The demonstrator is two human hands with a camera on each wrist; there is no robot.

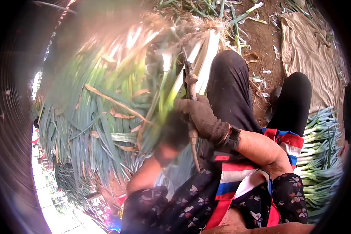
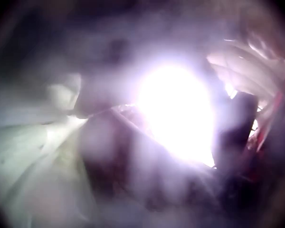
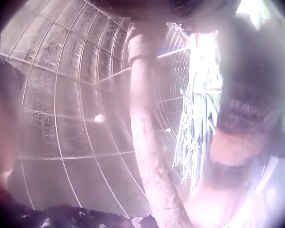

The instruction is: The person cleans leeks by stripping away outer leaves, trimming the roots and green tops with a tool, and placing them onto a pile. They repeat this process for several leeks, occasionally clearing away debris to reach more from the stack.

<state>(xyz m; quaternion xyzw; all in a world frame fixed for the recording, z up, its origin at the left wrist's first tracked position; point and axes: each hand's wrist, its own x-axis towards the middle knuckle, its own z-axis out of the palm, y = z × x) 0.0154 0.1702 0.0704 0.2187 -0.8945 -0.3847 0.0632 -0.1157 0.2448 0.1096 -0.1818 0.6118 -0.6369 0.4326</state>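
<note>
In the head view my gloved right hand grips a slim tool with a thin nozzle pointing up toward the white stalks. A hose hangs from its lower end; the same hose crosses the right wrist view. Blurred beside it, my dark-gloved left hand curls round the green part of a leek; its fingers are hard to make out. The right wrist view shows this left hand at the right. Pale green leaves lie close in the left wrist view, which is blurred with glare.
A large heap of leeks lies at the left, roots upward. Trimmed leeks are stacked at the right below a tan cloth. Scraps litter the soil. My knees are beside the tool. A curved mesh wall stands behind.
</note>
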